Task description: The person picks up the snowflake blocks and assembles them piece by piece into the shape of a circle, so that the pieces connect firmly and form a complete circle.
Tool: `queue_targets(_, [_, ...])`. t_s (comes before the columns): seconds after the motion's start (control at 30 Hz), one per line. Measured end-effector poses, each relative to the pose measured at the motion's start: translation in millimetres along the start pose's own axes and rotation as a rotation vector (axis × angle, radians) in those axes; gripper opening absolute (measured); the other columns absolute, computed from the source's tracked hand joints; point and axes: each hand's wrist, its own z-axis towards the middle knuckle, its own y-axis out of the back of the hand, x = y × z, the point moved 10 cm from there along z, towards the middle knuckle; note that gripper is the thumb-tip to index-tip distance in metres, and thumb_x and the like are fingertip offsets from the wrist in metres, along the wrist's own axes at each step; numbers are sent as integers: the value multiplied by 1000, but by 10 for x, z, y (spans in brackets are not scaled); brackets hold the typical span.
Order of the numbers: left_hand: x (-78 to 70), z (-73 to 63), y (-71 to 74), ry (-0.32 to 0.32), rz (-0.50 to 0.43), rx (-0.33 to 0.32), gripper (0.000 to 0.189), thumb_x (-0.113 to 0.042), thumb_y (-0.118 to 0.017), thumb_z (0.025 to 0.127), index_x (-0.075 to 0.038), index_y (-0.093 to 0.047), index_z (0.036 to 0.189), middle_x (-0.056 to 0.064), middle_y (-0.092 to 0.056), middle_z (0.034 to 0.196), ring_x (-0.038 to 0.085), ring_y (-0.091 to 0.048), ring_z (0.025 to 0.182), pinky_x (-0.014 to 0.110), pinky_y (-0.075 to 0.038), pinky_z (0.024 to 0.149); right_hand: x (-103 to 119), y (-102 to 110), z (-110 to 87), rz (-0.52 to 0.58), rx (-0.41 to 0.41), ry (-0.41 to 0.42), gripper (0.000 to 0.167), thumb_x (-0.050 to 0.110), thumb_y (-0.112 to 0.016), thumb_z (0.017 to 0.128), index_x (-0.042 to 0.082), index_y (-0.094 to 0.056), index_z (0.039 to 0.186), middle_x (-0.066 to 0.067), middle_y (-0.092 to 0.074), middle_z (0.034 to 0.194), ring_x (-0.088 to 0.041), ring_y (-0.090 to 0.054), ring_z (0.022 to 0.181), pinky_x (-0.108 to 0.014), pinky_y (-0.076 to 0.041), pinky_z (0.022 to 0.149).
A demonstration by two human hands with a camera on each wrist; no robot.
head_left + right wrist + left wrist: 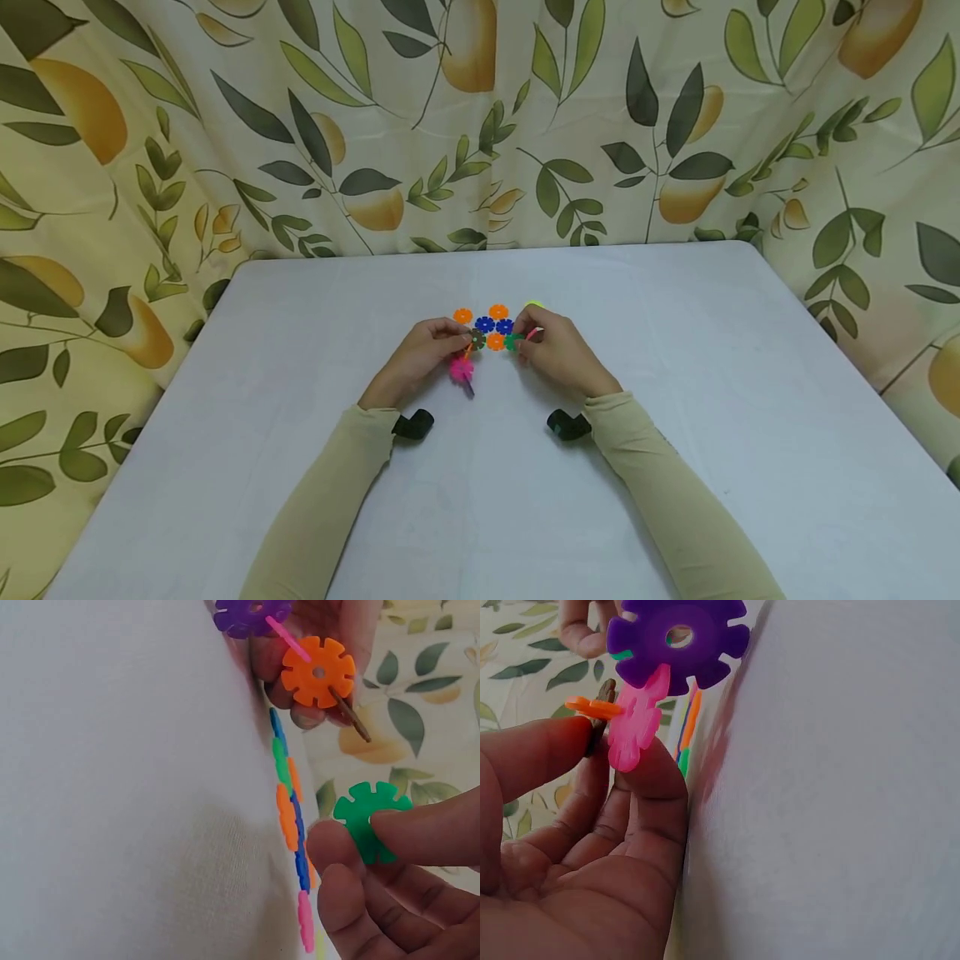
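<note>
My left hand [427,354] pinches a short chain of notched plastic discs between thumb and fingers. A brown disc [602,720] sits at the upper end, slotted into an orange disc [318,673]. From there a pink disc [636,724] leads to a purple disc [679,641], which hangs lowest in the head view. Across a small gap, my right hand [558,350] holds a single green disc [371,817] between thumb and forefinger, its notched edge facing the brown disc. Part of the green disc is hidden behind the thumb.
Flat on the white table [480,500], just beyond and between the hands, lie several loose-looking discs, among them a blue disc [485,324], an orange disc [498,312] and a yellow-green disc [533,304]. A leaf-patterned curtain [450,167] stands behind the table's far edge.
</note>
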Motion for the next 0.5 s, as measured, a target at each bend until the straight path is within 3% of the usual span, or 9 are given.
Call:
queue_targets(0.17, [7,-6,-74,27,45,36,18,-8,-67,106,5,-69,117,12,-72,114,18,-64,96,23,-55,85,70,18,-3,30,-19,46,14,-9,-69,96,4,-67,101,-10,-69,100,-28,-69,90,-41,-59,84])
queue_targets(0.5, [12,-4,-131,40,92,66,21,-13,-69,105,5,-69,117,11,-72,110,19,-61,92,24,-53,80,119,-66,7,53,19,18,10,-7,-71,97,2,-73,99,-10,-73,101,-28,-70,94,-43,-60,89])
